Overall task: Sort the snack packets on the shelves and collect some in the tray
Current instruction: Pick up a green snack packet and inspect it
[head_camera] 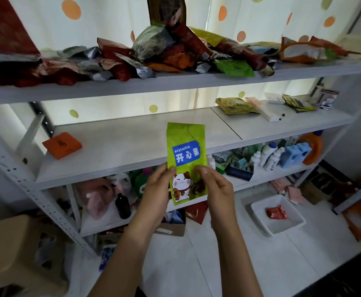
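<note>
Two hands hold one green pistachio packet (186, 159) upright in front of the middle shelf (121, 146), its long axis running nearly vertical and leaning slightly to the left at the top. Left hand (157, 189) pinches the lower left edge, thumb on the printed face; right hand (217, 187) pinches the lower right edge beside the nut picture, fingers curled behind. Both grips sit at the bottom third, so most of the packet stands free above the hands. White tray (258, 205) lies on the floor well to the right and below, with a single red packet (277, 212) inside; the right hand is the nearer one to it. Heaped snack packets (153, 54) crowd the top shelf above. Judged from this layout, a drop into the tray would call for a swing right and down, whereas shelving would need only a short forward reach. Packet appearance: flat, glossy lime-green film, a blue tag reading "pistachio" with white characters, a white lucky cat below, and a crisp sealed top edge.
</note>
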Tool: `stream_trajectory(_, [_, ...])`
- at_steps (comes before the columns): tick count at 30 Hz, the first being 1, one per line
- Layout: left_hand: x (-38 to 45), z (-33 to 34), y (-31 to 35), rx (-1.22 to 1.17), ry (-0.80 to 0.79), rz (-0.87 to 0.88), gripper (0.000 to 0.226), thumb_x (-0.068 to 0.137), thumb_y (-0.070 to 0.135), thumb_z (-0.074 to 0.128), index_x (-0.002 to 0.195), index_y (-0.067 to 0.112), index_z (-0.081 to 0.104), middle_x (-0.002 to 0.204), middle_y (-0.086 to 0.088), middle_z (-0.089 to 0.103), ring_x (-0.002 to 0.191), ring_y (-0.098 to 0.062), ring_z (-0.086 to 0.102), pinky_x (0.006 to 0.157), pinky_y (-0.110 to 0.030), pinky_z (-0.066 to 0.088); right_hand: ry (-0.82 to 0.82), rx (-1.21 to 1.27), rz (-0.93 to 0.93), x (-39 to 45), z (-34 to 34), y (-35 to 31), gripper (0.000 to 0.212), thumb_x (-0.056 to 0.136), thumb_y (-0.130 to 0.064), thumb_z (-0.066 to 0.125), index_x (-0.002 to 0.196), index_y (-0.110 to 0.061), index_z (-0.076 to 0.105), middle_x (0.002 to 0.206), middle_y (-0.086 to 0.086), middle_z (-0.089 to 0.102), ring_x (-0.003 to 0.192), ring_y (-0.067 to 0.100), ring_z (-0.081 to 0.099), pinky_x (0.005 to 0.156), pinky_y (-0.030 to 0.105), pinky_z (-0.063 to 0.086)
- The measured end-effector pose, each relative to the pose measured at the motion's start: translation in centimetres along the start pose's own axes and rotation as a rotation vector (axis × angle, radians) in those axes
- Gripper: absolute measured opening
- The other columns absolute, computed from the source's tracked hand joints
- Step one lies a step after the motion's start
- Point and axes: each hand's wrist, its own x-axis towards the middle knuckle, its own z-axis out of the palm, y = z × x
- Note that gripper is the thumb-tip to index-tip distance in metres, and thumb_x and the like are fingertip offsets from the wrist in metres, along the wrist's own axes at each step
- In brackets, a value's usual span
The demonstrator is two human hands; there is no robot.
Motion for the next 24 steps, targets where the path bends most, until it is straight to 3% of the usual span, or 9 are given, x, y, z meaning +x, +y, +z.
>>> stream_trajectory(1, [0.2, -0.2, 0.1, -0.019, 0.006, -0.006, 0.024, 0.096, 0.016, 0.053, 0.097, 0.024, 0.076, 0.103, -0.01, 0.074, 0.096, -0.028, 0.07, 0.099, -0.054, 0.048, 0.025, -0.061, -0.059, 0.2, 0.0, 0.2, 0.013, 0.091, -0.008, 0.065, 0.098, -0.014, 0.075, 0.11, 0.004, 0.07, 0.104, 0.013, 0.065, 0.088, 0.026, 0.052])
stream_trajectory(4, [0.7, -0.7, 0.8, -0.024, 0.075, -0.003, 0.026, 0.096, 0.014, 0.055, 0.091, 0.024, 0.078, 0.101, -0.011, 0.075, 0.096, -0.031, 0.07, 0.098, -0.057, 0.048, 0.06, -0.191, -0.141, 0.8, 0.2, 0.6, 0.036, 0.084, 0.001, 0.071, 0.102, -0.029, 0.072, 0.129, -0.002, 0.059, 0.122, 0.01, 0.055, 0.099, 0.03, 0.047])
stream_trajectory(6, [0.9, -1.1, 1.4, 0.001, 0.076, 0.025, 0.025, 0.095, 0.014, 0.055, 0.092, 0.023, 0.078, 0.102, -0.012, 0.075, 0.1, -0.036, 0.069, 0.096, -0.058, 0.048, 0.05, -0.125, -0.1, 1.2, 0.3, 0.4, 0.04, 0.084, 0.006, 0.069, 0.103, -0.029, 0.072, 0.131, 0.001, 0.058, 0.113, 0.011, 0.061, 0.087, 0.032, 0.054])
stream_trajectory(9, [1.4, -1.4, 2.6, 0.082, 0.076, 0.118, 0.021, 0.095, 0.011, 0.057, 0.093, 0.02, 0.076, 0.097, -0.009, 0.076, 0.094, -0.029, 0.07, 0.089, -0.049, 0.054, 0.031, -0.018, -0.016, 2.0, 1.3, -0.5, 0.039, 0.085, 0.011, 0.063, 0.102, -0.023, 0.071, 0.116, 0.008, 0.067, 0.089, 0.015, 0.068, 0.065, 0.022, 0.054])
stream_trajectory(13, [2.8, -2.3, 4.9, 0.123, 0.181, 0.264, 0.018, 0.086, 0.004, 0.068, 0.097, 0.016, 0.06, 0.09, -0.005, 0.075, 0.076, -0.013, 0.071, 0.066, -0.026, 0.056, -0.016, -0.042, -0.091, 3.0, 3.7, -2.0, 0.04, 0.084, 0.011, 0.063, 0.11, -0.019, 0.069, 0.115, 0.006, 0.068, 0.092, 0.011, 0.068, 0.066, 0.021, 0.055])
stream_trajectory(15, [3.4, -3.0, 6.3, 0.145, 0.251, 0.329, 0.028, 0.083, 0.003, 0.071, 0.093, 0.018, 0.051, 0.091, -0.005, 0.071, 0.07, -0.009, 0.07, 0.059, -0.02, 0.053, -0.054, -0.083, -0.153, 3.9, 5.3, -2.7, 0.044, 0.084, 0.008, 0.065, 0.113, -0.025, 0.069, 0.118, 0.004, 0.068, 0.103, 0.021, 0.067, 0.075, 0.031, 0.059])
stream_trajectory(18, [4.3, -4.4, 9.9, 0.189, 0.29, 0.438, 0.027, 0.082, 0.001, 0.072, 0.087, 0.017, 0.051, 0.088, 0.001, 0.066, 0.064, -0.002, 0.066, 0.057, -0.015, 0.049, -0.123, -0.052, -0.211, 5.6, 8.9, -4.7, 0.048, 0.083, 0.008, 0.065, 0.108, -0.033, 0.07, 0.118, 0.005, 0.068, 0.103, 0.029, 0.067, 0.079, 0.043, 0.06])
stream_trajectory(22, [6.6, -6.7, 15.7, 0.253, 0.306, 0.524, 0.024, 0.082, 0.005, 0.074, 0.089, 0.02, 0.057, 0.098, 0.003, 0.067, 0.073, -0.008, 0.067, 0.061, -0.019, 0.051, -0.225, -0.042, -0.241, 8.4, 14.3, -8.3, 0.042, 0.086, 0.008, 0.063, 0.112, -0.025, 0.068, 0.105, 0.004, 0.07, 0.074, 0.012, 0.069, 0.061, 0.028, 0.057])
stream_trajectory(24, [7.7, -8.3, 19.1, 0.249, 0.32, 0.561, 0.027, 0.08, 0.005, 0.075, 0.092, 0.024, 0.059, 0.101, 0.003, 0.065, 0.08, -0.006, 0.066, 0.066, -0.018, 0.051, -0.257, -0.039, -0.255, 10.1, 17.5, -10.0, 0.039, 0.086, 0.006, 0.065, 0.113, -0.021, 0.067, 0.1, 0.004, 0.07, 0.07, 0.013, 0.069, 0.061, 0.029, 0.057])
